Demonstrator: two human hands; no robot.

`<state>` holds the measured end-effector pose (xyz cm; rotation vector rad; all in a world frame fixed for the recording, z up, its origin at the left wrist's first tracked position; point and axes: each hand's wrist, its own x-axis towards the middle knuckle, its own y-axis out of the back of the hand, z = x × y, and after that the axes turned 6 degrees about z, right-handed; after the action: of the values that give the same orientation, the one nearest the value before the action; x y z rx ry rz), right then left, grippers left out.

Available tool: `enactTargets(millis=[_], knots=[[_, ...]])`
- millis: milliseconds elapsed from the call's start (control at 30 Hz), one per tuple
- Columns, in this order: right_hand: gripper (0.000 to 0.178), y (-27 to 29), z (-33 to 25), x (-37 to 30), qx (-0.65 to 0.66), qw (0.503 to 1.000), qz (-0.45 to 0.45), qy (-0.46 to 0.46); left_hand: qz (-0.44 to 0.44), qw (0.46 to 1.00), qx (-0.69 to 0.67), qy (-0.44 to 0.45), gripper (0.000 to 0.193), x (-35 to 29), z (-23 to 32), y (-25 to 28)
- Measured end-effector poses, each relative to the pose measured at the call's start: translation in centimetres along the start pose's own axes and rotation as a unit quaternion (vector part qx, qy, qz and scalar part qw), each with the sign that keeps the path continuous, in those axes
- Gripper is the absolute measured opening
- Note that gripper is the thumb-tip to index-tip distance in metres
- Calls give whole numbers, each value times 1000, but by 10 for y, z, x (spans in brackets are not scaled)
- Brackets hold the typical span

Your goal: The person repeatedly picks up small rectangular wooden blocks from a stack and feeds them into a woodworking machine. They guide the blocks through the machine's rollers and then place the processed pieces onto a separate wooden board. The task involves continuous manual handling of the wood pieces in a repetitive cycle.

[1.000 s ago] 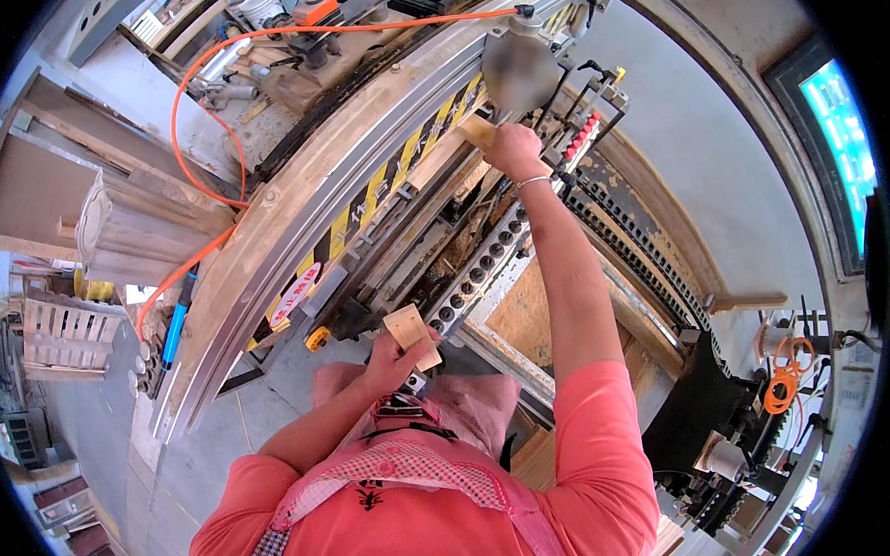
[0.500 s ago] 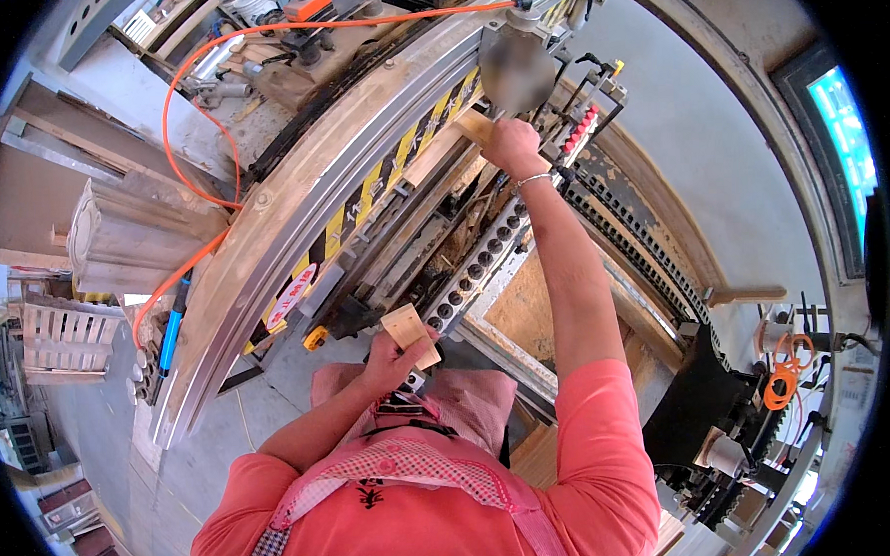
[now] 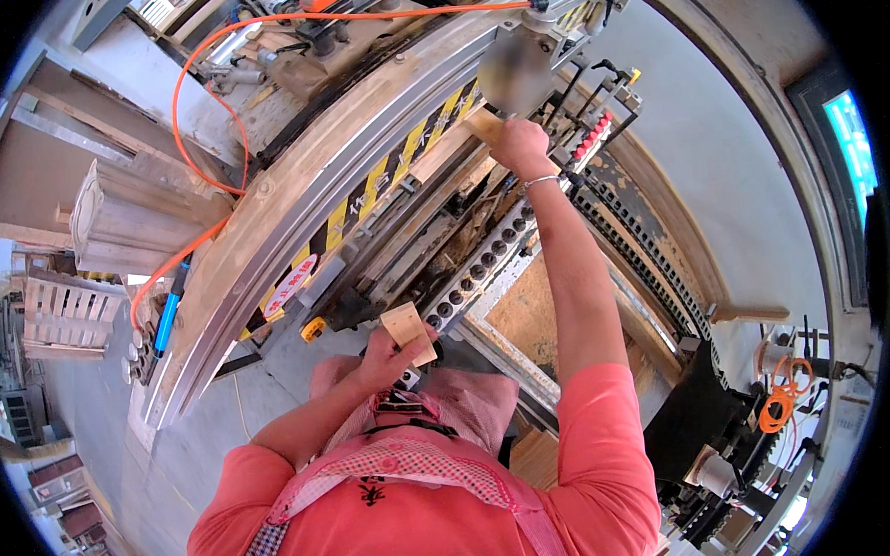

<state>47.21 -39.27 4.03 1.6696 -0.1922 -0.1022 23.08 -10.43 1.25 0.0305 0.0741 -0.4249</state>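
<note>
My left hand is closed around a short, flat wooden block with small dark holes in its face, held in front of my apron. My right arm reaches far forward over the machine. There my right hand is closed on the end of another piece of wood, beside a striped yellow-and-black strip on the machine's beam. Most of this hand's fingertips are hidden behind its back. Just beyond it, a rounded part of the machine is blurred.
A metal bar with a row of round black holes runs below my right forearm. Red knobs sit right of my right hand. An orange hose loops over the long curved beam. At the right edge glows a screen.
The view has shifted slightly. Both hands keep their grip on their wood pieces, and neither has clearly moved against the machine.
</note>
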Motion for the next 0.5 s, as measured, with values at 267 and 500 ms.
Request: enactTargets(millis=[267, 500], knots=[[27, 1, 4, -2, 3, 1000, 2, 28, -5, 1000, 11, 17, 17, -3, -9, -1], [37, -11, 10, 4, -58, 996, 23, 64, -3, 995, 71, -74, 21, -2, -15, 1]])
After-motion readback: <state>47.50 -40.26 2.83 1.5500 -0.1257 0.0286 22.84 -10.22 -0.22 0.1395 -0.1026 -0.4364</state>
